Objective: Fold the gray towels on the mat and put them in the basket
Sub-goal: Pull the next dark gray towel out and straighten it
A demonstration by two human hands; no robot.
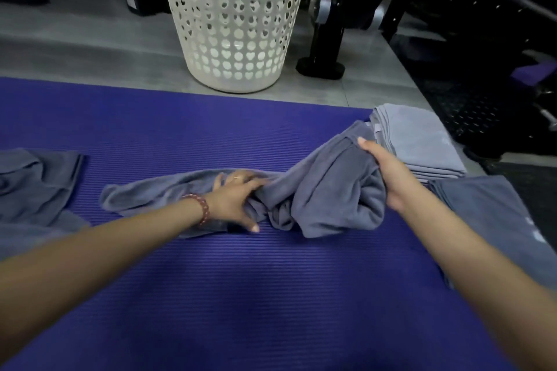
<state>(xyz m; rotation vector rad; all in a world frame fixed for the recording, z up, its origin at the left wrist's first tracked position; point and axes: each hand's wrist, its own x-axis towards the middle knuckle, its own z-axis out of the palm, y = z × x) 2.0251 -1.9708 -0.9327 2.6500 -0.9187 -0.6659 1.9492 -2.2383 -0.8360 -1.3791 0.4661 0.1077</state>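
The left hand (235,199), with a red bead bracelet (205,208) at the wrist, bunches the middle of a crumpled gray towel (325,199), fingers curled into the cloth and thumb tip on the purple mat (211,280). The right hand (382,173) grips the towel's raised right end, thumb on top. The towel lies across the middle of the mat. Just right of it sits a stack of folded light gray towels (422,144), with a folded darker towel (494,214) nearer. A loose gray towel (36,184) lies at the mat's left edge. Beyond the mat, the white heart-holed laundry basket (238,24) stands on the gray floor (90,48), beside black gym equipment (452,9).
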